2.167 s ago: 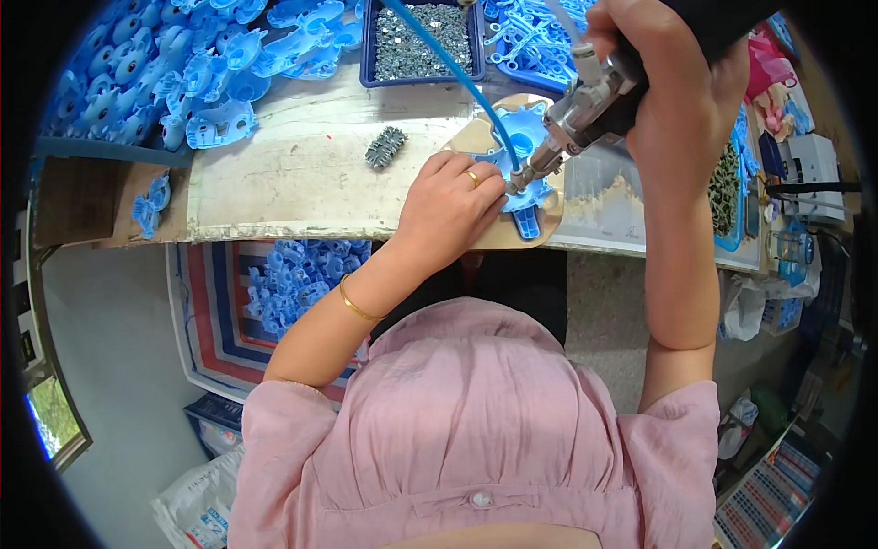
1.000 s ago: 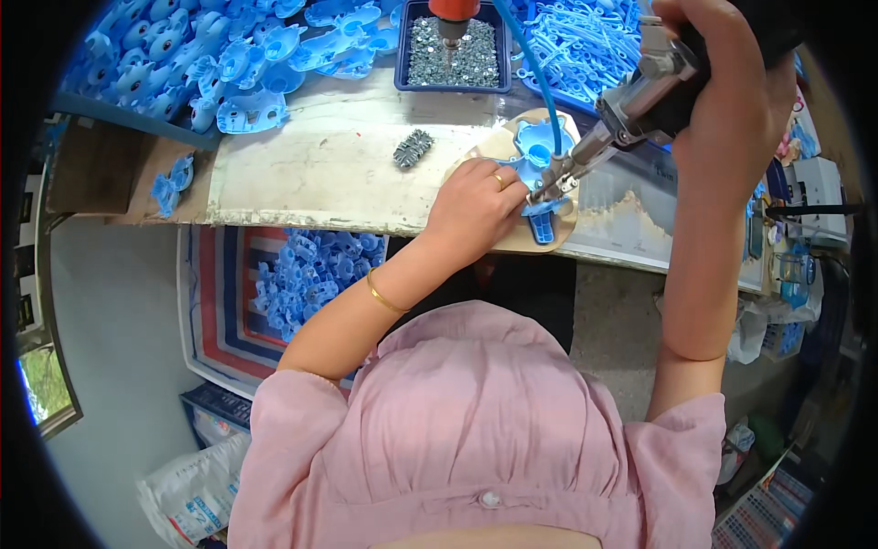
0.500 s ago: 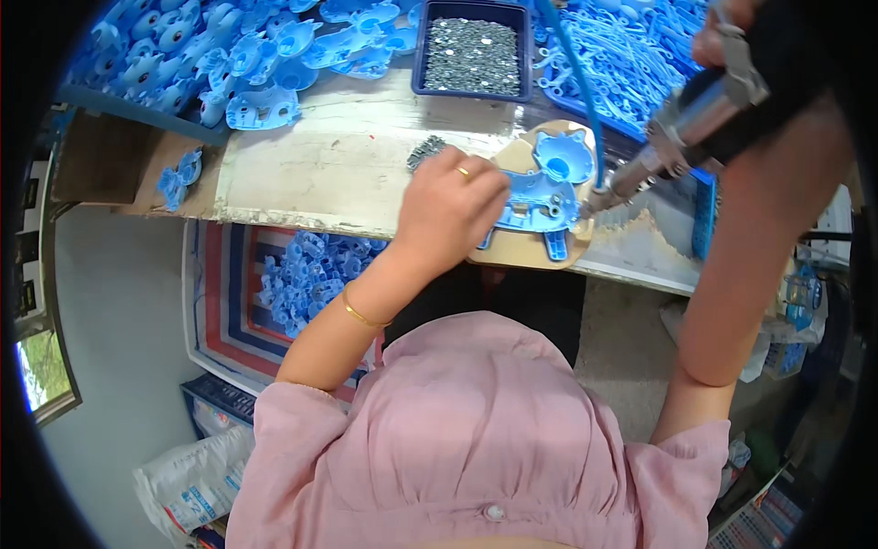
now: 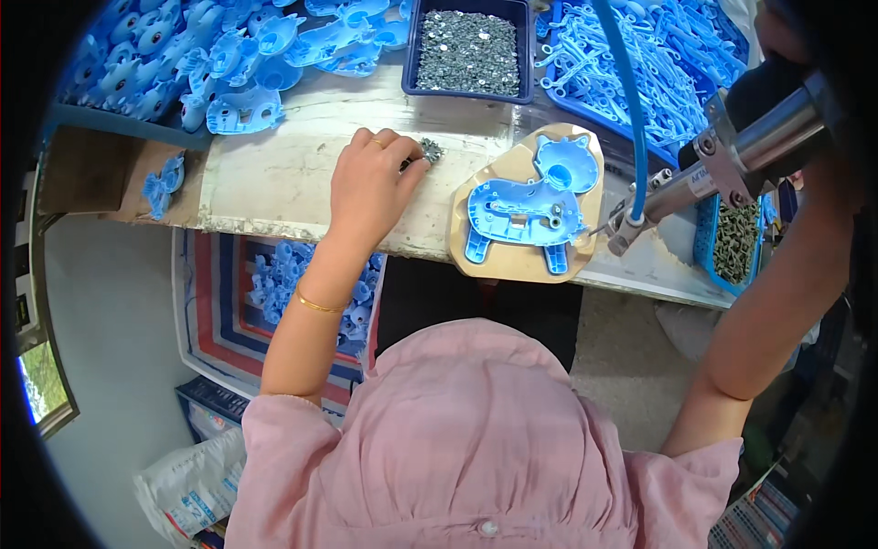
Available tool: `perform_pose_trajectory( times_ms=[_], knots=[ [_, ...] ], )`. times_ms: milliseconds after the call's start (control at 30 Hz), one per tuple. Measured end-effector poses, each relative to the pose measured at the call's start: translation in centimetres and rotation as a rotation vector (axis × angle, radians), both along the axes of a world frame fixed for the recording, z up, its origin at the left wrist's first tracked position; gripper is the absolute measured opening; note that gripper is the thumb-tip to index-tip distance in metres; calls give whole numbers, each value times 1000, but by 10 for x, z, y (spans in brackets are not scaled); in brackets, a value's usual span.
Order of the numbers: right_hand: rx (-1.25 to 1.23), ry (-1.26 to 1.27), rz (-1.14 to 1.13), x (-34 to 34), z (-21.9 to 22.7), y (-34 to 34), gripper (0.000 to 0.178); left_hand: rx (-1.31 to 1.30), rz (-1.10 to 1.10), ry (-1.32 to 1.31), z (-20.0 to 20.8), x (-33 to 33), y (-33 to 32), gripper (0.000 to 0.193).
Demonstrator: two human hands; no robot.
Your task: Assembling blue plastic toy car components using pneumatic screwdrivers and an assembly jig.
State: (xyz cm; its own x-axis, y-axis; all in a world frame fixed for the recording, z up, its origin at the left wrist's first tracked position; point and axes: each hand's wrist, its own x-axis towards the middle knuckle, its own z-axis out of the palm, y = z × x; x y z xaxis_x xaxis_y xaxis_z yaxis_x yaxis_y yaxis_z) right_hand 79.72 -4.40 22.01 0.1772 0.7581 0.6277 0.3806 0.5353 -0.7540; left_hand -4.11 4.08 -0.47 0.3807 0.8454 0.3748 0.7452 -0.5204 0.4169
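My left hand is over the worktop with its fingers curled in. Thumb and fingertips close at a small heap of tiny grey metal parts; what they grip is too small to make out. My right hand, mostly dark at the upper right, grips a power screwdriver with a blue hose. Its tip points at the edge of a blue plastic animal-shaped toy shell half. This shell lies hollow side up in a tan holding board, with small round fittings inside it.
A dark blue tray of small metal parts stands at the back. Blue bins hold thin plastic pieces and dark screws. Toy shells pile up at far left. Below the table edge, a striped lined container holds blue parts.
My left hand has moved left, off the toy shell to the metal heap. The screwdriver has shifted right and its tip has drawn back a little from the shell.
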Motion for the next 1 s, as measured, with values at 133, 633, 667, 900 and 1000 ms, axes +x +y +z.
perform_pose_trajectory(
  times_ms=[133,633,667,900,1000],
  knots=[
    [-1,70,68,-257,-38,54,62,-8,90,3,25,-6,-22,16],
    [46,-31,9,-514,2,45,62,-27,-415,-329,43,100,-56,19],
    [49,-31,9,-505,2,48,62,-21,-413,-331,39,102,-56,18],
    [68,-36,-4,-406,6,61,62,16,-466,-353,39,99,-59,15],
    [74,-44,-25,-405,4,78,62,14,-482,-406,44,102,-62,14]
  ],
)
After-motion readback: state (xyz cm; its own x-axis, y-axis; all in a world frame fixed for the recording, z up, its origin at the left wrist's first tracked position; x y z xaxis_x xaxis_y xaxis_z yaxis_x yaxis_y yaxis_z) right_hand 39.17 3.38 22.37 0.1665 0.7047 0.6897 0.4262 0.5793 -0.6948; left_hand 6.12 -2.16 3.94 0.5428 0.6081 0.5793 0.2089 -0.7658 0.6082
